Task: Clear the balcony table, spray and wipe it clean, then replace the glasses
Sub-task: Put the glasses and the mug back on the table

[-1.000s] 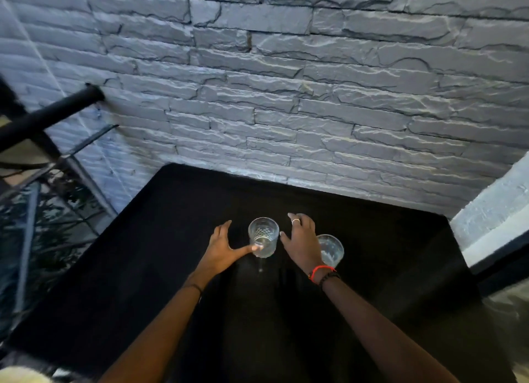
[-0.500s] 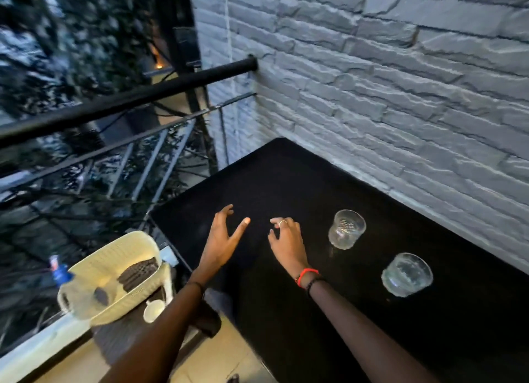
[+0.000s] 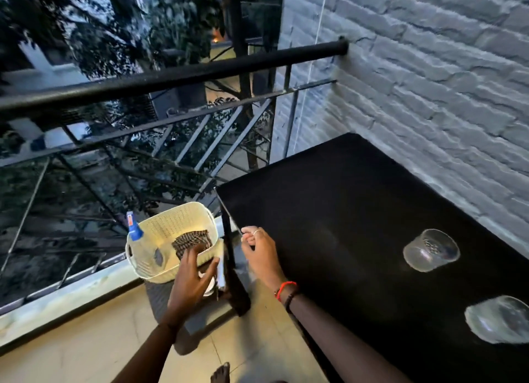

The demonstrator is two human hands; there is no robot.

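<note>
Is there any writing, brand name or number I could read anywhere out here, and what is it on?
No text here can be read.
Spray bottle at the left rim of the basket: a small orange patch on its blue top, too blurred to read.
Two glasses on the table: no print visible.

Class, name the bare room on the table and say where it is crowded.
Bare: the table from its corner by the railing to the first glass, along the wall. Crowded: the right end, where that glass and a second glass stand.
</note>
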